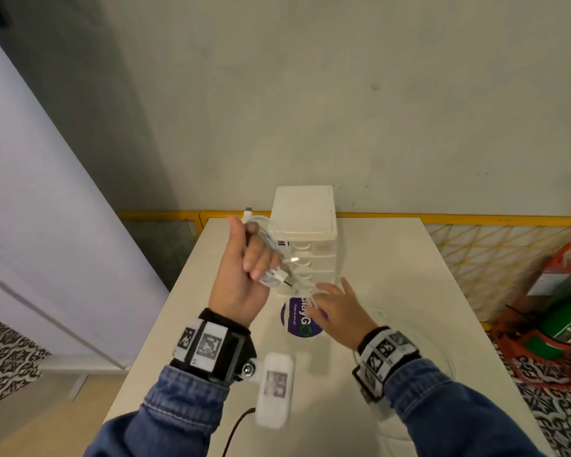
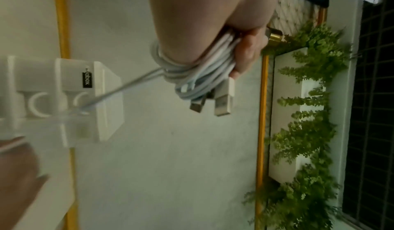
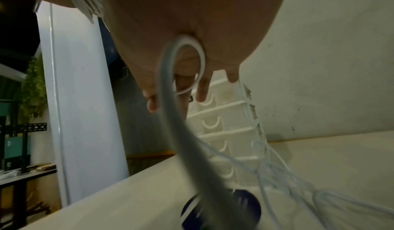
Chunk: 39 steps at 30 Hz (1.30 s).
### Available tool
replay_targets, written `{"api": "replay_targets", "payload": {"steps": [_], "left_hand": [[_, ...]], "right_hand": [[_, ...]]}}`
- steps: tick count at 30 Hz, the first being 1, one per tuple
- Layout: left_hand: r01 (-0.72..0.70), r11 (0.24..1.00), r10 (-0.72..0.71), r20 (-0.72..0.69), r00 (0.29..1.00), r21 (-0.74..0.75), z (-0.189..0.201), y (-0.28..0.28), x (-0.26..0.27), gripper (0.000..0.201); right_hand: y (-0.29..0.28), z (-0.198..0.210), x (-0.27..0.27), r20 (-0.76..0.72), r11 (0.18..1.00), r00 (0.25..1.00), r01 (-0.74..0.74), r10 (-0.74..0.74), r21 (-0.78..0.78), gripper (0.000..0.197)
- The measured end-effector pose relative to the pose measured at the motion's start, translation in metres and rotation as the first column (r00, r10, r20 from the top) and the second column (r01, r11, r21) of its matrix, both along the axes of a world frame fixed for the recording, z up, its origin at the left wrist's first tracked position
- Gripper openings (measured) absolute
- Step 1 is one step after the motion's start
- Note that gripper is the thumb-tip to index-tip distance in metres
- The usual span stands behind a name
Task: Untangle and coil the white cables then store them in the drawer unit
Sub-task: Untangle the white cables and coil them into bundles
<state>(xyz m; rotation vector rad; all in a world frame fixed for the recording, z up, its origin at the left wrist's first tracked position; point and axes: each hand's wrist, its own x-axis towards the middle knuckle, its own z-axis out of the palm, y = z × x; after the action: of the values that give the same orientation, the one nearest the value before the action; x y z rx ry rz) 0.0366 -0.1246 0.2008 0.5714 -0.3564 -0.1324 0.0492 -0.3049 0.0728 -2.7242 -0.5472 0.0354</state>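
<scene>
My left hand (image 1: 244,275) is raised in front of the white drawer unit (image 1: 305,239) and grips a coil of white cables (image 1: 271,255) wound round its fingers. In the left wrist view the coil (image 2: 198,75) shows two USB plugs (image 2: 221,102) hanging from it, and a strand runs off towards the drawer unit (image 2: 102,99). My right hand (image 1: 333,308) hovers low over the table (image 1: 393,275), most fingers spread. In the right wrist view a cable loop (image 3: 192,62) crosses its palm round a curled digit. Loose strands (image 3: 298,183) trail on the table.
A round purple sticker (image 1: 302,321) lies on the table under my right hand. The drawer unit's drawers (image 3: 230,132) look closed. A yellow rail (image 1: 442,219) runs behind the table. Red and green containers (image 1: 561,308) stand on the floor at right.
</scene>
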Motion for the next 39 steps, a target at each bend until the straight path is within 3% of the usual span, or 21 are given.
{"api": "replay_targets", "payload": {"steps": [2, 4, 7, 10, 12, 15, 16, 17, 19, 22, 23, 26, 28, 33, 36, 39], "left_hand": [[-0.119, 0.993, 0.117, -0.059, 0.991, -0.02, 0.005, 0.002, 0.008, 0.032], [-0.237, 0.971, 0.234, -0.115, 0.966, -0.015, 0.006, 0.006, 0.016, 0.032], [-0.476, 0.856, 0.501, -0.093, 0.86, 0.203, -0.003, 0.017, 0.03, 0.034], [-0.643, 0.54, 0.662, 0.198, 0.723, 0.543, -0.019, 0.027, 0.039, 0.026], [-0.664, 0.306, 0.593, 0.408, 0.694, 0.683, -0.032, 0.03, 0.043, 0.02], [-0.632, -0.022, 0.308, 0.607, 0.733, 0.775, -0.056, 0.031, 0.045, 0.025], [-0.597, -0.105, 0.218, 0.604, 0.766, 0.795, -0.063, 0.03, 0.044, 0.034], [-0.539, -0.13, 0.166, 0.554, 0.816, 0.832, -0.067, 0.028, 0.042, 0.041], [-0.403, -0.051, 0.102, 0.406, 0.908, 0.914, -0.069, 0.023, 0.033, 0.054], [-0.202, 0.198, -0.049, 0.216, 0.975, 0.959, -0.065, 0.011, 0.016, 0.07], [-0.12, 0.25, -0.125, 0.155, 0.98, 0.961, -0.061, 0.005, 0.01, 0.07], [0.061, 0.308, -0.302, 0.037, 0.952, 0.949, -0.057, -0.012, -0.004, 0.045], [0.166, 0.383, -0.321, -0.037, 0.946, 0.909, -0.056, -0.018, -0.009, 0.039], [0.315, 0.553, -0.407, -0.08, 0.91, 0.771, -0.044, -0.017, -0.013, 0.035], [0.357, 0.635, -0.444, -0.054, 0.894, 0.685, -0.036, -0.018, -0.016, 0.031], [0.328, 0.799, -0.404, 0.044, 0.914, 0.504, -0.026, -0.018, -0.014, 0.03]], "right_hand": [[0.006, -0.009, -0.012, -0.017, 0.997, 1.0, -0.022, 0.02, -0.075, 0.064], [0.013, -0.009, -0.022, -0.05, 0.994, 0.998, -0.044, 0.039, -0.095, 0.06], [0.025, 0.003, -0.029, -0.061, 0.995, 0.994, -0.085, 0.088, 0.051, 0.043], [0.031, 0.013, -0.031, -0.147, 0.959, 0.983, -0.064, 0.108, 0.277, 0.025], [0.032, 0.02, -0.03, -0.08, 0.939, 0.99, -0.084, 0.117, 0.334, 0.021], [0.027, 0.034, -0.026, 0.042, 0.907, 0.993, -0.121, 0.114, 0.403, 0.021], [0.024, 0.041, -0.025, 0.085, 0.897, 0.991, -0.133, 0.107, 0.422, 0.02], [0.02, 0.046, -0.024, 0.13, 0.891, 0.987, -0.14, 0.093, 0.432, 0.024], [0.014, 0.053, -0.024, 0.235, 0.884, 0.971, -0.155, 0.052, 0.442, 0.03], [0.005, 0.063, -0.021, 0.409, 0.894, 0.912, -0.163, -0.025, 0.418, 0.02], [0.001, 0.066, -0.017, 0.464, 0.912, 0.885, -0.158, -0.039, 0.379, 0.017], [-0.015, 0.066, -0.002, 0.634, 0.98, 0.773, -0.138, 0.015, 0.145, 0.018], [-0.019, 0.065, 0.005, 0.673, 0.991, 0.736, -0.128, 0.065, 0.043, 0.022], [-0.025, 0.066, 0.006, 0.561, 0.986, 0.825, -0.147, 0.076, 0.082, 0.012], [-0.029, 0.061, 0.003, 0.394, 0.97, 0.918, -0.062, -0.037, 0.235, 0.032], [-0.015, 0.042, -0.005, 0.244, 0.925, 0.961, 0.027, -0.128, 0.379, 0.048]]}}
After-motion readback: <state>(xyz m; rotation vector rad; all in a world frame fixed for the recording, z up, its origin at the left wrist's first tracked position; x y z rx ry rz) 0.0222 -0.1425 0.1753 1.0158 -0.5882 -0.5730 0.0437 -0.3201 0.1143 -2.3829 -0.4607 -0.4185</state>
